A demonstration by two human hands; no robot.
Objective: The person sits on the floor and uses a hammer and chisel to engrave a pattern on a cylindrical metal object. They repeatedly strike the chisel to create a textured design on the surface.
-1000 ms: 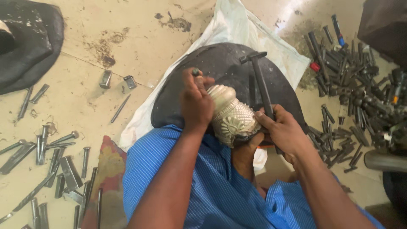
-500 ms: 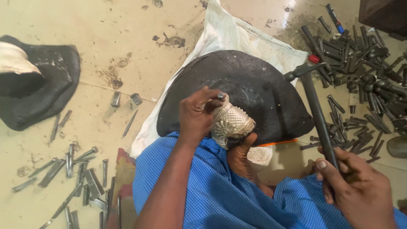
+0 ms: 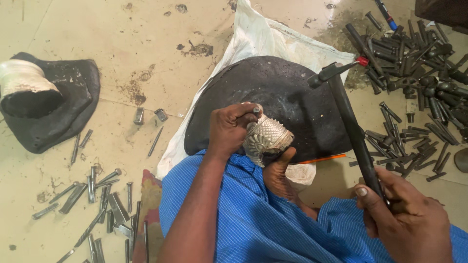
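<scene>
My left hand (image 3: 233,127) pinches a small steel punch (image 3: 255,111) and rests its tip on top of a patterned silver metal piece (image 3: 267,137). That piece sits on a black domed pitch block (image 3: 278,92), and a bare foot (image 3: 282,178) braces it from below. My right hand (image 3: 407,216) grips the dark handle of a hammer (image 3: 350,119), raised to the right of the piece, head up near the block's far right edge.
A white sack (image 3: 263,36) lies under the block. Several steel punches are heaped at the upper right (image 3: 419,63) and scattered at the lower left (image 3: 105,204). A second black pitch lump (image 3: 53,104) sits at the left. An orange pencil (image 3: 321,159) lies by the foot.
My right hand has pulled back to the right with the hammer, lifting it away from the piece. My left hand stays on the piece with the punch.
</scene>
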